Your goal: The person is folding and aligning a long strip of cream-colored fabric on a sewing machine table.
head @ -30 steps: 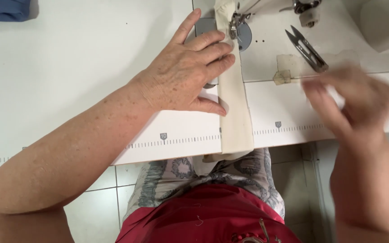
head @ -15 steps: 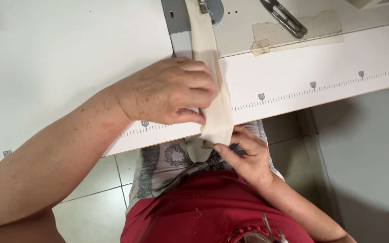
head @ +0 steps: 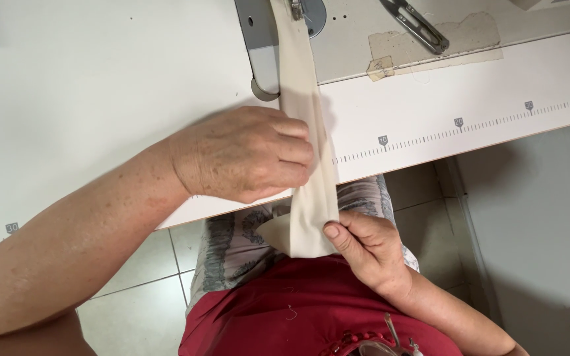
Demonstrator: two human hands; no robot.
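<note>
Cream fabric strip (head: 303, 125) stretched from the needle plate (head: 262, 39) at the far edge of the white bench (head: 100, 86), over the near bench edge, down to the lap. Left hand (head: 245, 155) curled, fingers pressed on the left edge of the strip at the bench edge, pinching it there. Right hand (head: 367, 247) below the bench, thumb and fingers pinching the near end of the strip, where the fabric looks folded. Strip held taut between both hands, a little tilted.

No containers seen. Thread snips (head: 413, 25) lying far right on the machine bed, beside a worn tape patch (head: 430, 41). Printed ruler marks (head: 456, 132) along the near bench edge. Red garment (head: 298, 310) and patterned cloth (head: 232, 244) on the lap, tiled floor (head: 133, 303) beneath.

Compared with half a second ago: left hand nearly at the same place on the strip; right hand shifted slightly to the right and nearer, thumb now on top of the strip end.
</note>
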